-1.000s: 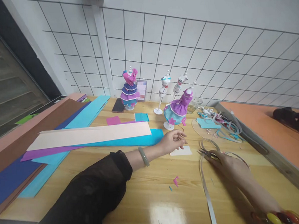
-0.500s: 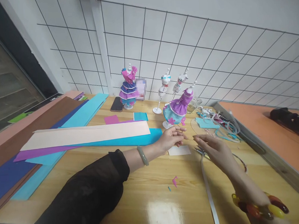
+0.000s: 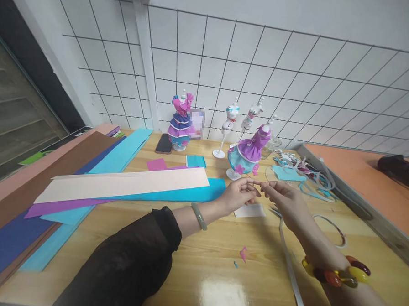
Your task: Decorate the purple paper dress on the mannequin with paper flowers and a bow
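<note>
My left hand [image 3: 241, 192] hovers over the table's middle, index finger stretched out and thumb apart from it. My right hand [image 3: 286, 202] meets that index fingertip with its thumb and fingers pinched together; anything between them is too small to make out. Under the hands lies a small white card [image 3: 250, 210]. Scissors [image 3: 276, 212] rest partly hidden below my right hand, beside a long pale ribbon [image 3: 290, 267]. Just behind the hands stands a small dress form in a purple and turquoise paper dress [image 3: 247, 151].
Long paper sheets, including a cream strip [image 3: 130, 184], cover the left side. A second dressed form [image 3: 180, 127], bare forms [image 3: 229, 124] and a phone [image 3: 163, 143] stand or lie at the back. Scraps and ribbons [image 3: 303, 166] pile up at right, near a raised edge [image 3: 351, 200].
My hands have come together, and the fingertips that were apart now touch. My right hand moved left, uncovering more of the ring-shaped band beside it. The view shifted slightly.
</note>
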Motion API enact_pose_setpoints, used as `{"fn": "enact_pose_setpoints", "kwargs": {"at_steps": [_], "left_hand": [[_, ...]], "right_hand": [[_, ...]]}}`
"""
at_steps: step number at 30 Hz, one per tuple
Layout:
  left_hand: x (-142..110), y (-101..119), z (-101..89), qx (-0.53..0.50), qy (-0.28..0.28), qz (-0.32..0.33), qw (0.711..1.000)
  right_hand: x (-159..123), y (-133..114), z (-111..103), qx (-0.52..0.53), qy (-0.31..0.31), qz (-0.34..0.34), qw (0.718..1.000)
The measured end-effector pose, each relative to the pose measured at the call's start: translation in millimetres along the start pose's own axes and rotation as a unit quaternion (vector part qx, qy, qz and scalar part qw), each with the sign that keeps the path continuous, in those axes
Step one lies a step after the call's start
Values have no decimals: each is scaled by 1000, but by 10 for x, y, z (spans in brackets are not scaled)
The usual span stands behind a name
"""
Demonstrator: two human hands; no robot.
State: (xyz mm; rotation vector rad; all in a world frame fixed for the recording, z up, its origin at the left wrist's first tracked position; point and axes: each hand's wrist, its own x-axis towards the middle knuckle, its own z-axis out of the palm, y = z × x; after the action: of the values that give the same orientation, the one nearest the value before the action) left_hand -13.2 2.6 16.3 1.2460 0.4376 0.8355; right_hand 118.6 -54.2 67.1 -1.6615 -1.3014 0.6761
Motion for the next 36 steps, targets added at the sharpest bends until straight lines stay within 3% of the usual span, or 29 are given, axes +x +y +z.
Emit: {"fn": "enact_pose_setpoints", "kwargs": {"at_steps": [5, 10, 13, 16, 24, 28, 36], "left_hand": [[24, -65, 10, 9, 15, -7, 1000], [54, -99, -30, -4, 106, -56, 993], [108, -68, -103, -21, 171, -61, 983], [186, -24, -202, -78, 202, -66, 974], [297, 10, -417, -235, 113, -47, 964], [315, -10, -438, -249, 94, -11, 964], [351, -67, -462, -241, 98, -6, 965]], "right_hand": [[-21, 9, 40, -12, -5, -34, 999], [-19, 38, 106, -27, -15, -63, 998], [16, 30, 157, -16, -19, -78, 997], [85, 17, 210, -7, -18, -88, 996], [296, 55, 341, -7, -19, -63, 998], [373, 112, 369, 0, -20, -41, 999], [416, 120, 404, -3, -19, -61, 998]]}}
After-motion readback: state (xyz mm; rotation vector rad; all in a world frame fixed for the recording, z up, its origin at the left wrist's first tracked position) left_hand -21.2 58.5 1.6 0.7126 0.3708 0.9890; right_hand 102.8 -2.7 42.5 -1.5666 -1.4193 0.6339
